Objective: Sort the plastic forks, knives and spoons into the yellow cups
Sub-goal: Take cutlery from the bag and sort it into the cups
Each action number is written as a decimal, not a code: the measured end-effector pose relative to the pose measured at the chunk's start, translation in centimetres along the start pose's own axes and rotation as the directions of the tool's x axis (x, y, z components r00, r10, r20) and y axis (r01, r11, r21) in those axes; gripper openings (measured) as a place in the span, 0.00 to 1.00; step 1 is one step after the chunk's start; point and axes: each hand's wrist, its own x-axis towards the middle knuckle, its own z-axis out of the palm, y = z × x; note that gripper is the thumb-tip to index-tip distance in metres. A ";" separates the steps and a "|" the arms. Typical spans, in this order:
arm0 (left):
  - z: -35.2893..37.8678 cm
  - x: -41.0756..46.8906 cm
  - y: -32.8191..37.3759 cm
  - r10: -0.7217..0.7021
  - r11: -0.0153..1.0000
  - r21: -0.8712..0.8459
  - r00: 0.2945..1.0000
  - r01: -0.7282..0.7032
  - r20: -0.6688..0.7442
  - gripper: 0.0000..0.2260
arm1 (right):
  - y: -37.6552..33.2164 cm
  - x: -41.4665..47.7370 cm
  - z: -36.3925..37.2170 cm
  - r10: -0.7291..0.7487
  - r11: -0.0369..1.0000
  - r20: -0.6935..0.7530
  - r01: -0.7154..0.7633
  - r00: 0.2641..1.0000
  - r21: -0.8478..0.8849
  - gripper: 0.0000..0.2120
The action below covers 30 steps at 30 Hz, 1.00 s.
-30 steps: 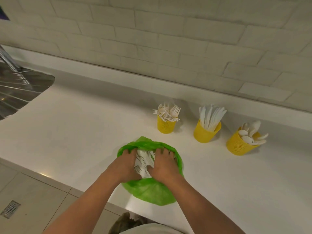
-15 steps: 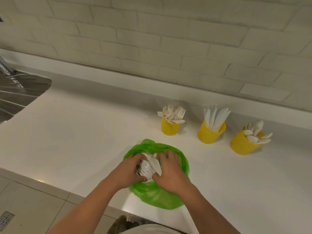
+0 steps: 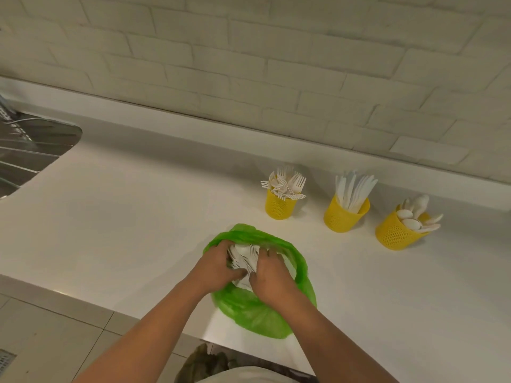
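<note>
A green plastic bag lies open near the counter's front edge with a pile of white plastic cutlery inside. Both hands are in the bag's mouth. My left hand curls its fingers round the left side of the pile. My right hand curls over the right side of the pile. Behind stand three yellow mesh cups: the left cup holds forks, the middle cup holds knives, the right cup holds spoons.
The white counter runs to a ledge below a pale brick wall. A steel sink drainer lies at the far left. The counter's front edge drops to a tiled floor.
The hands have closed in on the cutlery inside the bag, the left fingers now curling under the pile. The head camera has shifted, so the cups sit further right.
</note>
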 end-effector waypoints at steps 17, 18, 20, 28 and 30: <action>1.0 0.2 -0.8 -0.282 0.899 -0.354 0.959 0.257 -0.019 0.18 | 0.8 0.1 -0.4 0.051 0.920 0.106 -0.089 0.993 0.382 0.17; 1.1 0.2 -0.6 -0.260 0.917 -0.322 0.965 0.237 -0.029 0.14 | 0.8 0.1 -0.6 0.054 0.911 0.108 -0.094 0.993 0.402 0.17; 1.4 0.1 -0.5 -0.212 0.946 -0.261 0.975 0.190 -0.059 0.12 | 1.0 0.2 -0.7 0.058 0.894 0.109 -0.100 0.992 0.436 0.18; 3.7 -1.3 0.6 0.021 0.987 -0.148 0.960 -0.065 -0.280 0.15 | 1.6 -0.4 -1.0 0.084 0.853 0.031 -0.088 0.996 0.515 0.24; 4.1 -1.2 0.1 0.024 0.989 -0.133 0.946 -0.071 -0.324 0.15 | 1.8 -0.5 -1.1 0.102 0.841 0.038 -0.106 0.994 0.531 0.23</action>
